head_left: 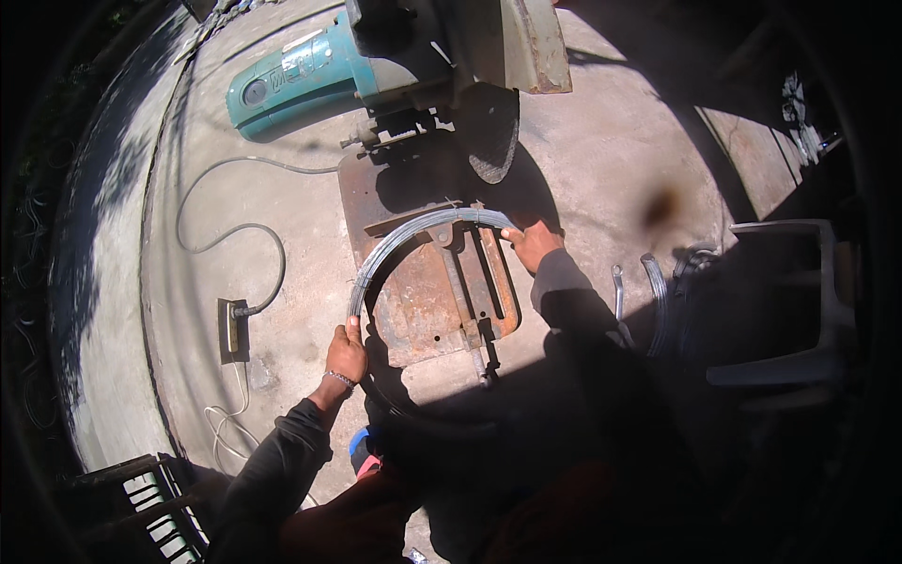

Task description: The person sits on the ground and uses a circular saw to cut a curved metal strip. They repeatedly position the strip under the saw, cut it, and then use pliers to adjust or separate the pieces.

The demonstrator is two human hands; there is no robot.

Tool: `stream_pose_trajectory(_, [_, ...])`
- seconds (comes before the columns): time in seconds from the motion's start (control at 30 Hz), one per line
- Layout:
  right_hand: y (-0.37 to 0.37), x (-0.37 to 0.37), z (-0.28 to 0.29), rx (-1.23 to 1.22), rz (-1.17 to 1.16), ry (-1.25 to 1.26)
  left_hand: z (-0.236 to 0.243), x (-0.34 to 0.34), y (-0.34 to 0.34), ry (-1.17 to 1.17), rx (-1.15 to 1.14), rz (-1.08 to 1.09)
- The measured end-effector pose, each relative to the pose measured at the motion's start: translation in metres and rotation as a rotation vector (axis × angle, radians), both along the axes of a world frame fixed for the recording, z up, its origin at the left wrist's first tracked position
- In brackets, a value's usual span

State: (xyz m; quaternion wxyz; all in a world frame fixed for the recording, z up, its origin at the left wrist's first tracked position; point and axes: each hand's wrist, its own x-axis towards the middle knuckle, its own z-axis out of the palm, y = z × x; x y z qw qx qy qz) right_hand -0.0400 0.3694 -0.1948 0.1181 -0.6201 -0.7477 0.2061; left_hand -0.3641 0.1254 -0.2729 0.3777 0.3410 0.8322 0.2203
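Note:
A coil of grey wire [404, 230], bundled into a thick ring, lies across the rusty base plate [404, 320] of a chop saw. My left hand [346, 357] is closed round the ring's left side, with a bracelet at the wrist. On the upper right of the ring, my right hand [536, 246] grips the bundle, its thumb on top. Just beyond the coil hangs the saw's cutting disc [493, 150], apart from the wire. The clamp screw [458, 291] runs under the ring toward me. Deep shadow hides the coil's near side.
The saw's teal motor [301, 80] juts to the far left. A grey cord [254, 226] loops to an outlet block [235, 329]. At right lie a spanner [618, 291] and a curved wire bundle [657, 301], beside a pale plastic chair [827, 291]. A slatted crate [155, 508] stands lower left.

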Motion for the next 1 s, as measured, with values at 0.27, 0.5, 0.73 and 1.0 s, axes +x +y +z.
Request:
stream_pose_trajectory(0.27, [-0.002,0.008,-0.019,-0.172,-0.050,-0.003,0.042,0.006,0.022,0.134,-0.052,-0.071])
stream_pose_trajectory(0.5, [0.002,0.008,-0.025,-0.182,-0.070,-0.041,0.033,0.016,0.019,0.163,-0.006,-0.062])
stream_pose_trajectory(0.73, [0.004,0.003,-0.016,-0.159,-0.020,-0.022,0.030,0.016,0.016,0.193,-0.024,-0.053])
stream_pose_trajectory(1.0, [0.050,0.025,0.145,0.440,-0.138,0.653,0.021,0.005,0.011,-0.083,0.018,-0.037])
